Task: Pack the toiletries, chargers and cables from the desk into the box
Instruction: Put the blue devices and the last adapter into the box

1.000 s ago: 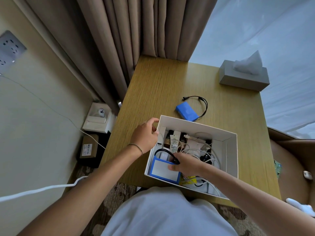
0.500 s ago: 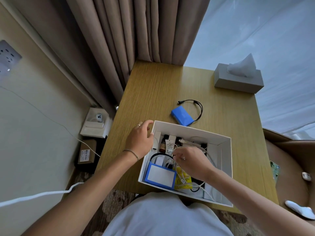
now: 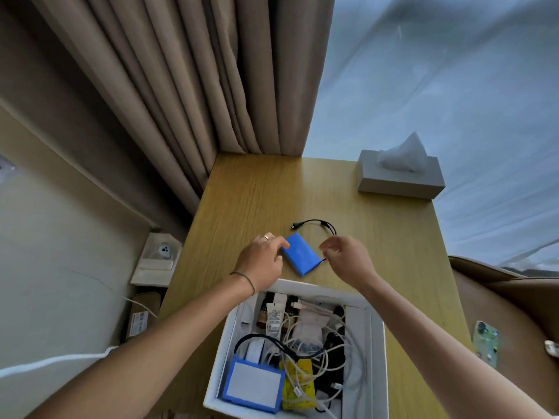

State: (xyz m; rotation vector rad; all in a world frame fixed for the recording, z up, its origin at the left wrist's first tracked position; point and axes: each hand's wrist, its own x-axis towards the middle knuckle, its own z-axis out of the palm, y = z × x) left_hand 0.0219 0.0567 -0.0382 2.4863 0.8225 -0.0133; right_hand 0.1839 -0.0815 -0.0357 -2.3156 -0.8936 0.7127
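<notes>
Step in hand, by my read: pick up the last loose item, the blue pack [image 3: 300,254] w/ its black cable [image 3: 317,224], and get it into the box [image 3: 378,343].

Pack lies flat on the desk [image 3: 242,201], just beyond the box's far rim, between both hands. Long axis runs diagonal, far-left to near-right; cable exits at the near-right corner, arcs up the right side and over, plug end pointing left, far of the pack.

Left hand [image 3: 262,260]: fingers loosely curled, tips touching the pack's far-left end, not clearly gripping yet. Right hand [image 3: 344,260]: fingers bent in, narrow, thumb and forefinger close together right by the cable exit; cannot tell if they actually pinch the cable.

To do it well (judgement): 1 hand takes the pack across its short sides, the other gathers the cable loop so the plug doesn't drag or snag on the rim. Box is already crowded w/ white cables, tubes and another blue pack near-left, so lay it flat on top rather than push it in.

Tissue box [image 3: 399,179] sits far right, well apart.
</notes>
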